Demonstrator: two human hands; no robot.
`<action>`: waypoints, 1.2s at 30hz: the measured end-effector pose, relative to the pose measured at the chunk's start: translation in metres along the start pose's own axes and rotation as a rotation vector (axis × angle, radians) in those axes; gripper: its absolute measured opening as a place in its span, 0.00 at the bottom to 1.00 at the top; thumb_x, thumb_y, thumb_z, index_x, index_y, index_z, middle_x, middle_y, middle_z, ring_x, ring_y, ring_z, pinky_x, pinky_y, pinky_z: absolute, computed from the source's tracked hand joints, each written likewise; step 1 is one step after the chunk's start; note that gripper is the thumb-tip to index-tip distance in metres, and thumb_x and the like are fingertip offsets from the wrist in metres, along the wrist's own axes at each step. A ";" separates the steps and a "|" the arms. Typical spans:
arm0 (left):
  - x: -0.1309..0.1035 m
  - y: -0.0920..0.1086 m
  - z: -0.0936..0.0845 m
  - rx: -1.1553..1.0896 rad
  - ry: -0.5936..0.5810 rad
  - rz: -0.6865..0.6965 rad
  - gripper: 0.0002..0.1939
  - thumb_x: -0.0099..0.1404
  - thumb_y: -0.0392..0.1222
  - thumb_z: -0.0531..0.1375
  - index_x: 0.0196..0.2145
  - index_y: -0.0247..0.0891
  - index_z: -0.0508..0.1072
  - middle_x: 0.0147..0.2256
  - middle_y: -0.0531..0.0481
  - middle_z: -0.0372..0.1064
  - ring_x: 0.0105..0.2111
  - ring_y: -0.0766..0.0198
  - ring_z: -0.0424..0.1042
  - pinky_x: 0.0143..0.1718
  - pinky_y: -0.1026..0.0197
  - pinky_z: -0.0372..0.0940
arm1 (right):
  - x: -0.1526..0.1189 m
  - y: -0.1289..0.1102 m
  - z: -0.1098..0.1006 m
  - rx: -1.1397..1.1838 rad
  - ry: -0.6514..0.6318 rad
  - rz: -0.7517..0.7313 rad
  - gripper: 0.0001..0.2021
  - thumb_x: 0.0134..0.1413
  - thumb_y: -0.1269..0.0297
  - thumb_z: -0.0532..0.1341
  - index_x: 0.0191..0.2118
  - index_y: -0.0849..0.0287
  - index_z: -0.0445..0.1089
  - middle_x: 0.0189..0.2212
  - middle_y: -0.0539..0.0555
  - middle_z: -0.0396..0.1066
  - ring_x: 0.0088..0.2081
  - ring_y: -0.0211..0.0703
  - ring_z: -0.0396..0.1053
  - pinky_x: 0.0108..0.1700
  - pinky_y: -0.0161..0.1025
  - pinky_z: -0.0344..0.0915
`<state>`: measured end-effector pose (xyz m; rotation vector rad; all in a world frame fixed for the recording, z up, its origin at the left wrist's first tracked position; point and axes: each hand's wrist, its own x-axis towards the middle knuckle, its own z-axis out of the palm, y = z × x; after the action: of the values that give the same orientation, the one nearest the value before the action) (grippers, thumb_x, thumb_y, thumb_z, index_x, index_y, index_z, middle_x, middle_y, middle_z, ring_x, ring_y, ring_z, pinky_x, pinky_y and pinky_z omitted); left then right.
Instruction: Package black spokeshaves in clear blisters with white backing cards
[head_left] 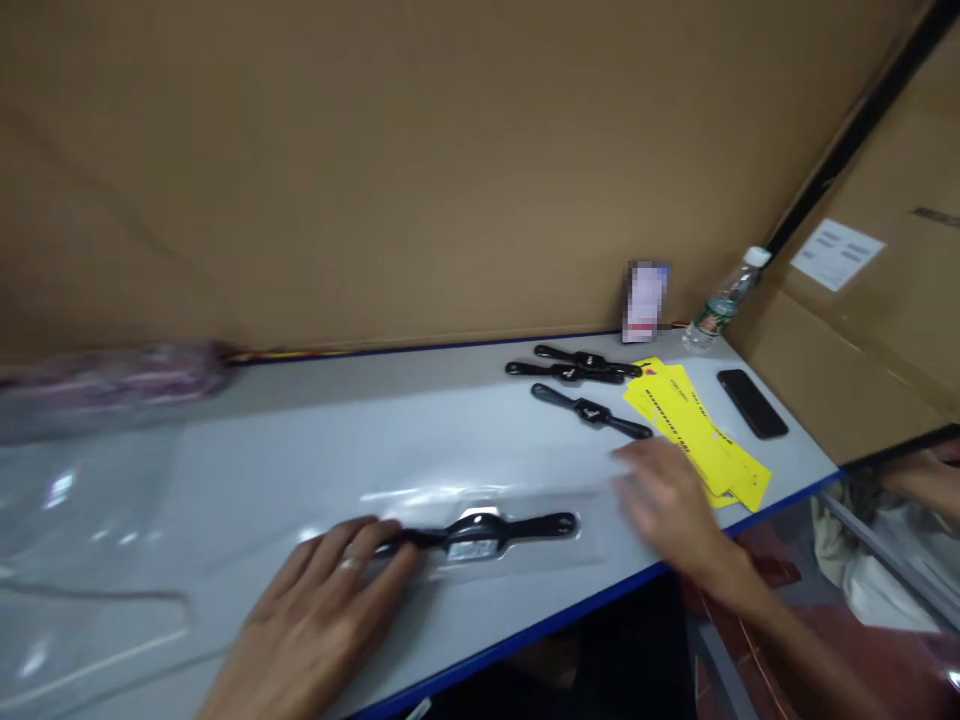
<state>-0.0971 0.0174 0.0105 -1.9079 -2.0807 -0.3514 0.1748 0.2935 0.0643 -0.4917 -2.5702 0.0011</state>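
Observation:
A black two-handled tool (476, 532) lies in a clear plastic shell (592, 545) near the front of the table. My left hand (322, 600), with a ring on one finger, rests over the tool's left end, fingers closed on it. To the right of the shell, my right hand (664, 505) is blurred, beside the yellow printed cards (694, 430); whether it holds anything is unclear. Behind the shell, another black tool (592, 411) lies left of the cards, with more black tools (568, 372) just beyond.
A blue-edged table (300, 430) meets cardboard walls (375, 170). At the back right stand a pixelated upright item (645, 302) and a water bottle (724, 305); a black phone (752, 403) lies nearby. Clear plastic (67, 510) covers the left side. Another person's arm (922, 480) shows far right.

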 end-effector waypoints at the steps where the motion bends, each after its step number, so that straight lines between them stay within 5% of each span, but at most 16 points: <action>1: 0.006 0.007 -0.004 0.078 0.036 0.015 0.14 0.70 0.29 0.53 0.44 0.41 0.76 0.46 0.40 0.73 0.49 0.44 0.69 0.47 0.46 0.66 | -0.002 0.023 -0.005 -0.030 0.036 0.079 0.15 0.72 0.61 0.52 0.52 0.58 0.73 0.45 0.64 0.76 0.47 0.57 0.72 0.49 0.54 0.69; 3: 0.020 0.018 -0.011 0.140 0.095 0.010 0.08 0.70 0.29 0.56 0.37 0.37 0.74 0.42 0.39 0.72 0.43 0.48 0.69 0.42 0.50 0.66 | -0.003 0.064 -0.007 -0.194 -0.001 0.276 0.20 0.72 0.57 0.53 0.55 0.66 0.71 0.47 0.72 0.74 0.48 0.64 0.71 0.48 0.58 0.67; 6: 0.030 0.025 -0.016 0.137 0.115 -0.049 0.05 0.72 0.32 0.57 0.38 0.36 0.72 0.41 0.39 0.72 0.41 0.50 0.69 0.40 0.52 0.66 | -0.003 0.098 -0.004 -0.401 -0.318 0.473 0.27 0.70 0.48 0.54 0.57 0.70 0.70 0.49 0.73 0.74 0.48 0.68 0.71 0.45 0.55 0.66; 8: 0.028 0.026 -0.019 0.130 0.116 -0.069 0.04 0.73 0.34 0.57 0.40 0.36 0.72 0.43 0.39 0.72 0.42 0.50 0.69 0.40 0.51 0.66 | -0.003 0.102 -0.002 -0.440 -0.433 0.494 0.28 0.70 0.46 0.52 0.56 0.70 0.70 0.49 0.73 0.74 0.49 0.68 0.70 0.44 0.53 0.66; 12: 0.018 0.026 -0.021 0.110 0.105 -0.063 0.06 0.73 0.36 0.57 0.45 0.35 0.72 0.46 0.37 0.72 0.43 0.48 0.70 0.40 0.49 0.67 | 0.004 0.097 -0.004 -0.429 -0.447 0.524 0.28 0.70 0.47 0.52 0.58 0.68 0.70 0.51 0.73 0.73 0.51 0.70 0.69 0.47 0.55 0.64; 19: 0.011 0.029 -0.021 0.117 0.122 -0.088 0.22 0.72 0.39 0.55 0.62 0.37 0.67 0.59 0.29 0.67 0.55 0.38 0.71 0.50 0.39 0.68 | 0.017 0.113 -0.002 0.045 -0.195 0.787 0.37 0.44 0.53 0.71 0.60 0.66 0.70 0.55 0.73 0.71 0.58 0.73 0.64 0.56 0.59 0.60; 24: 0.033 0.036 -0.018 0.043 0.048 0.091 0.43 0.65 0.29 0.50 0.76 0.46 0.45 0.72 0.37 0.52 0.73 0.39 0.50 0.70 0.31 0.48 | 0.017 0.130 -0.010 0.361 -0.114 0.886 0.15 0.41 0.53 0.70 0.34 0.56 0.76 0.30 0.54 0.77 0.33 0.51 0.73 0.34 0.43 0.66; 27: 0.048 0.038 -0.012 0.068 0.024 0.205 0.44 0.65 0.28 0.49 0.76 0.43 0.44 0.69 0.35 0.59 0.72 0.42 0.54 0.71 0.34 0.48 | 0.010 0.130 -0.027 0.569 0.040 0.939 0.15 0.43 0.50 0.69 0.29 0.55 0.72 0.25 0.52 0.75 0.25 0.47 0.71 0.25 0.40 0.62; 31: 0.056 0.035 -0.001 0.104 -0.098 0.167 0.41 0.69 0.28 0.47 0.76 0.40 0.41 0.62 0.35 0.68 0.67 0.41 0.63 0.69 0.36 0.54 | -0.007 0.114 -0.051 0.779 0.354 0.949 0.16 0.44 0.49 0.69 0.35 0.53 0.71 0.35 0.52 0.78 0.26 0.40 0.69 0.24 0.37 0.61; 33: 0.056 0.032 0.003 0.079 -0.138 0.108 0.39 0.70 0.28 0.46 0.76 0.39 0.44 0.61 0.34 0.69 0.65 0.42 0.65 0.68 0.35 0.56 | -0.018 0.098 -0.056 0.877 0.391 0.938 0.18 0.41 0.51 0.73 0.36 0.53 0.73 0.35 0.51 0.78 0.22 0.34 0.62 0.22 0.35 0.57; 36: 0.055 0.031 0.007 0.024 -0.148 0.050 0.37 0.70 0.26 0.45 0.75 0.37 0.48 0.60 0.34 0.68 0.64 0.43 0.65 0.68 0.34 0.56 | -0.035 0.069 -0.054 1.070 0.346 0.971 0.16 0.38 0.55 0.77 0.31 0.54 0.75 0.23 0.46 0.71 0.16 0.30 0.53 0.18 0.33 0.51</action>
<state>-0.0713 0.0741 0.0241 -2.0241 -2.1127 -0.1786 0.2525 0.3406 0.0872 -1.0653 -1.4415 1.3687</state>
